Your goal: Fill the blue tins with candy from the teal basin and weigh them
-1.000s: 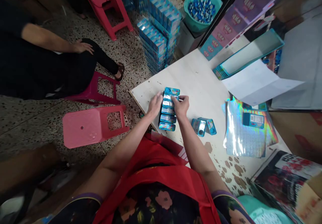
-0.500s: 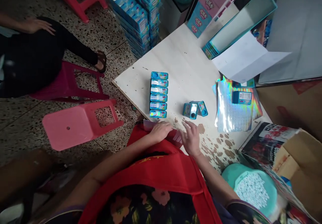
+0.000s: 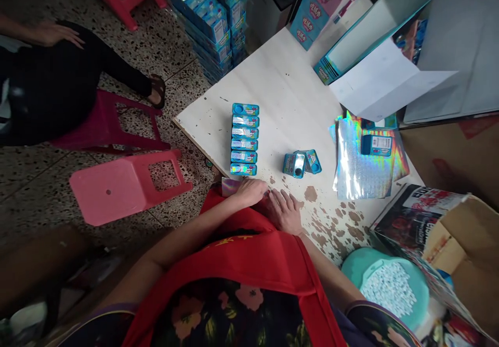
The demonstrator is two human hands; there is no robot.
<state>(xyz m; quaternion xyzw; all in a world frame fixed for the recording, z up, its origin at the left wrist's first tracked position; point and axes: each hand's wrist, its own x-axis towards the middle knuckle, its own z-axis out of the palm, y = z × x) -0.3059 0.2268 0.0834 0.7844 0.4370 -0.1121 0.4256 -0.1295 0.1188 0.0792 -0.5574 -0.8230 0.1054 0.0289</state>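
Observation:
A shiny, rainbow-tinted sheet (image 3: 230,187) lies over my lap at the table's front edge, mostly covered by my hands. My left hand (image 3: 251,193) is closed at its upper edge, fingers pressed together. Beside it, my right hand (image 3: 285,209) has its fingers stretched out and lowered towards the lap. Just beyond my left hand stands a neat column of several small blue tins (image 3: 244,144), most with a shiny strip on the side facing up. Two more blue tins, a front one (image 3: 293,165) and one behind it (image 3: 313,161), lean together beyond my right hand.
Holographic sheets (image 3: 356,175) lie at the right with a blue tin (image 3: 376,145) on them. A teal basin (image 3: 353,269) of small white pieces and an open carton (image 3: 413,211) stand lower right. Pink stools (image 3: 105,196), a seated person (image 3: 47,81) and stacked blue boxes (image 3: 206,19) are left.
My right hand has come down and slightly left, its raised fingers now lying flatter beside my left hand. My left hand's fingers have drawn together more. The tins have not been moved.

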